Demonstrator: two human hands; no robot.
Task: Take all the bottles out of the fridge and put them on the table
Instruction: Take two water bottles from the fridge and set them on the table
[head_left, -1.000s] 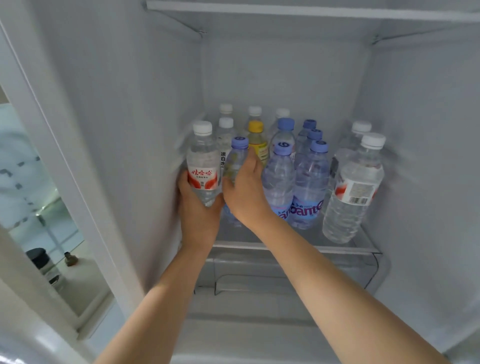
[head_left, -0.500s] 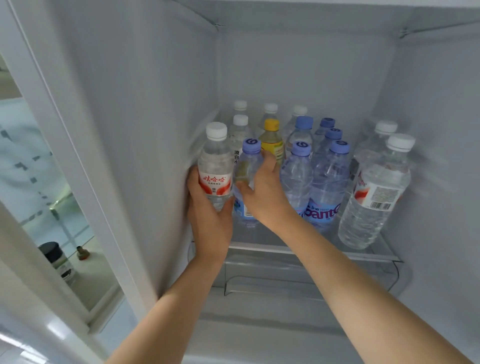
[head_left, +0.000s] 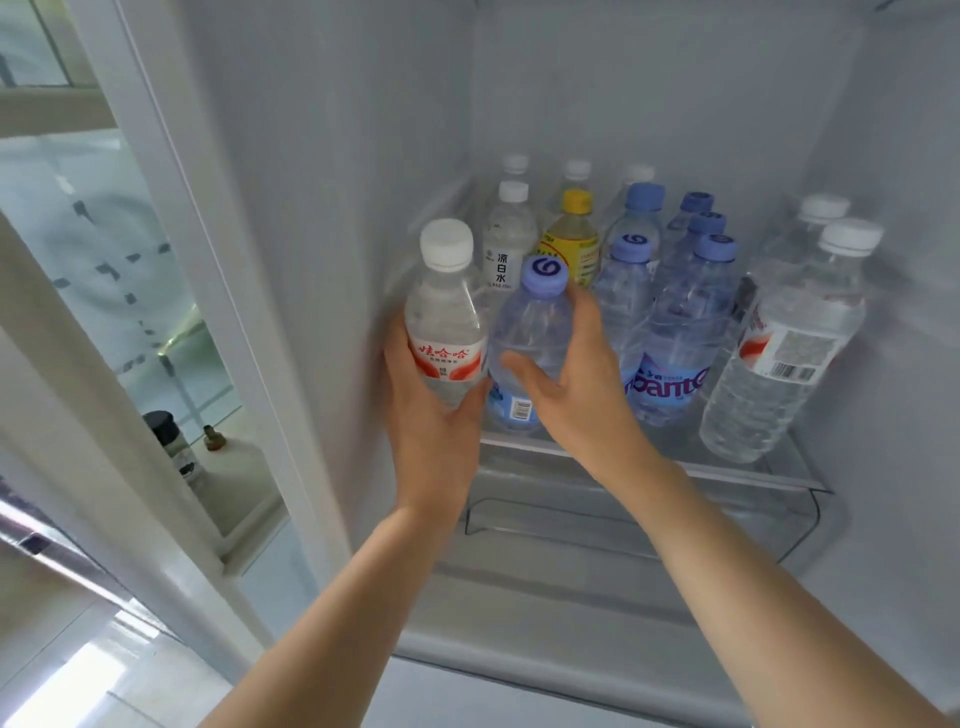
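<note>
Inside the open fridge, several bottles stand on a glass shelf (head_left: 727, 470). My left hand (head_left: 431, 415) grips a white-capped bottle with a red label (head_left: 444, 317) at the shelf's front left. Right beside it, my right hand (head_left: 576, 379) holds a blue-capped water bottle (head_left: 530, 322), fingers curled round its body. Behind stand a white-capped bottle with black characters (head_left: 506, 244) and a yellow-capped bottle (head_left: 574, 234). More blue-capped bottles (head_left: 680, 332) fill the middle. Two large clear bottles with white caps (head_left: 789, 343) lean at the right.
The fridge's left wall (head_left: 322, 260) is close to my left hand. A clear drawer (head_left: 649, 525) sits under the shelf. The open door's rack (head_left: 228, 467) at the left holds a dark-capped jar (head_left: 166, 434) and a small brown bottle (head_left: 213, 439).
Both held bottles have come forward and up toward the shelf's front edge, and my hands have drawn nearer. The view has shifted right and down.
</note>
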